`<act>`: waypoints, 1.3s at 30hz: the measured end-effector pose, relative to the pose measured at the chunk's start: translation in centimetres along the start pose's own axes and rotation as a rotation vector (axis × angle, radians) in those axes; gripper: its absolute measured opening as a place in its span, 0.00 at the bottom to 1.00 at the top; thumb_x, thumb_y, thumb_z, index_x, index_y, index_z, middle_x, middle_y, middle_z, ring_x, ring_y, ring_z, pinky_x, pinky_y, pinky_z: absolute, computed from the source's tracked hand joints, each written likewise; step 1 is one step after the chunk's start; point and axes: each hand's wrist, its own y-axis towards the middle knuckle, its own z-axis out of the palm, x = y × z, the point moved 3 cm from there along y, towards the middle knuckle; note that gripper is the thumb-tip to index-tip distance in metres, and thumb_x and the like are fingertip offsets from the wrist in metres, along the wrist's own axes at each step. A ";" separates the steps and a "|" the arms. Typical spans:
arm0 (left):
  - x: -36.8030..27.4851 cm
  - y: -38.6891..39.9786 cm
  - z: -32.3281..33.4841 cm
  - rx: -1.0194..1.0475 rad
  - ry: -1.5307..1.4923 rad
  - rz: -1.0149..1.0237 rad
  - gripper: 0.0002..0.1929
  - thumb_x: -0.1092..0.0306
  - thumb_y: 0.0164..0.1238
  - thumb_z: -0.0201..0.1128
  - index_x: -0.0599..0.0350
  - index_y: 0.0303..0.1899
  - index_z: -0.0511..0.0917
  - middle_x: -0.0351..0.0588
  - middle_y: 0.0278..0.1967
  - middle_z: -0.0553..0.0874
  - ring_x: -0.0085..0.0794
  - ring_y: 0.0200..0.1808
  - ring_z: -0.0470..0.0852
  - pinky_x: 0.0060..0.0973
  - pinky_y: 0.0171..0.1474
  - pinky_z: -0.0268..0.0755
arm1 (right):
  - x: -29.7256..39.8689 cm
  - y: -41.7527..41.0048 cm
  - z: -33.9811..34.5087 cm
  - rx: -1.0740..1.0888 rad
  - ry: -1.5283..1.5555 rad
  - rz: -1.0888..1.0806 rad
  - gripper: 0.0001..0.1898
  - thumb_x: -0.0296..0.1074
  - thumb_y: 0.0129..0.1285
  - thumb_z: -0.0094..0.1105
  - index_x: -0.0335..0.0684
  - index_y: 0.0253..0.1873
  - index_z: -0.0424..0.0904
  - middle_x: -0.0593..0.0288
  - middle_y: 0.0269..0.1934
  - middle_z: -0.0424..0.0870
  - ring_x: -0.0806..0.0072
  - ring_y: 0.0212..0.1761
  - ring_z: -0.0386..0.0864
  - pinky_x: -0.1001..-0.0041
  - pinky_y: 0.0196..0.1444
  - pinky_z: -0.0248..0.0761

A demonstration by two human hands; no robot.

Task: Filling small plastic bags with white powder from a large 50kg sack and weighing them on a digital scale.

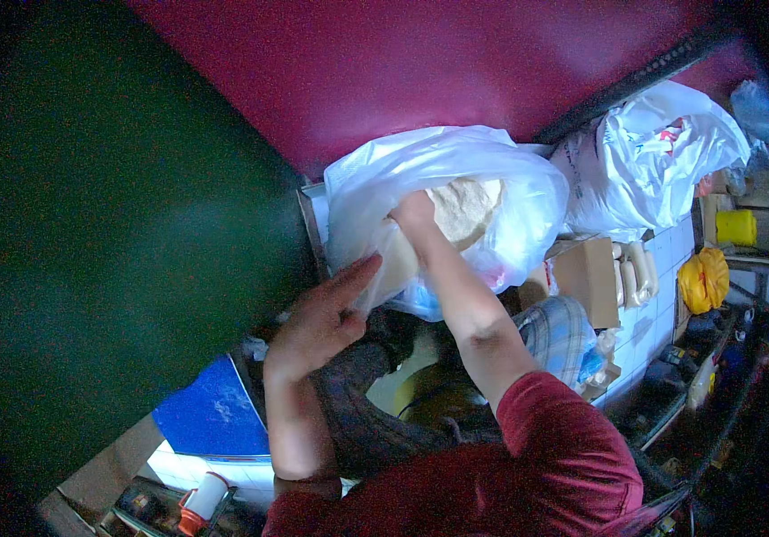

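Observation:
A white sack with a clear plastic liner (532, 194) stands wide at the mouth before me. Inside it lies a pale, cream-coloured powder (465, 208), heaped higher at the far right. My right hand (416, 209) reaches into the mouth, bent at the powder's near left edge; its fingertips are hidden, so I cannot tell what they grip. At the near left rim, my left hand (324, 312) pinches the stretched liner between thumb and fingers. Through the film below my right wrist, more of the pale contents shows.
A dark green panel (156, 235) and a red panel (425, 74) flank the sack. Another white sack (653, 161) stands right, near a cardboard box (586, 282), filled pale bags (636, 272) and a yellow bundle (703, 280). A white-and-orange jug (203, 500) sits lower left.

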 end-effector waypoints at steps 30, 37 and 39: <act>-0.7 2.1 3.1 -0.175 -0.412 0.032 0.42 0.80 0.43 0.54 0.56 0.67 0.52 0.41 0.28 0.76 0.19 0.23 0.71 0.19 0.28 0.67 | -1.4 -14.6 -19.8 0.082 0.330 -0.146 0.35 0.40 0.42 0.67 0.31 0.56 0.66 0.46 0.44 0.77 0.61 0.46 0.75 0.71 0.51 0.66; -1.0 2.2 3.7 -0.238 -0.491 0.122 0.41 0.79 0.44 0.54 0.60 0.67 0.51 0.40 0.24 0.75 0.20 0.21 0.72 0.18 0.28 0.68 | 7.3 -14.9 -19.4 0.341 -0.540 -0.285 0.30 0.42 0.47 0.63 0.34 0.55 0.68 0.53 0.46 0.77 0.61 0.49 0.74 0.66 0.51 0.64; -0.8 2.1 3.6 -0.240 -0.451 0.113 0.41 0.79 0.44 0.54 0.60 0.67 0.51 0.42 0.26 0.76 0.19 0.21 0.72 0.18 0.28 0.68 | 9.9 -15.0 -17.3 0.388 -0.740 -0.296 0.28 0.42 0.50 0.60 0.36 0.55 0.69 0.55 0.48 0.76 0.61 0.51 0.73 0.64 0.54 0.62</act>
